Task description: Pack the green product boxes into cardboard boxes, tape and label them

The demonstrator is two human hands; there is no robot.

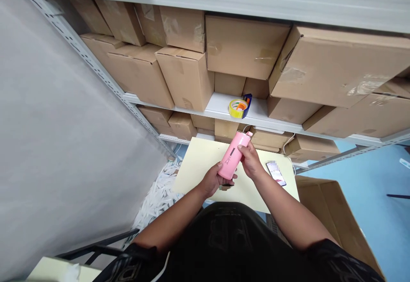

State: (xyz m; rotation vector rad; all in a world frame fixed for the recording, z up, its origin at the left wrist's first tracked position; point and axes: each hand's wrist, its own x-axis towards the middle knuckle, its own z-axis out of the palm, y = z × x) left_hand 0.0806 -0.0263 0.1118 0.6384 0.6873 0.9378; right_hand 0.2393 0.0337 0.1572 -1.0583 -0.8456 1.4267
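Cream table (195, 162): phone (276, 173) towards right edge. White shelf (221, 102) beyond: yellow tape roll (235, 113), cardboard boxes (185, 79).

The pink bottle (233, 159) is cylindrical, with dark lettering on its side; it is held tilted over the pale table (194, 161).

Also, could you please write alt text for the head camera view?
Two bare hands hold a pink bottle over a pale yellow table where a phone lies. Beyond, shelves hold cardboard boxes and a yellow tape roll.
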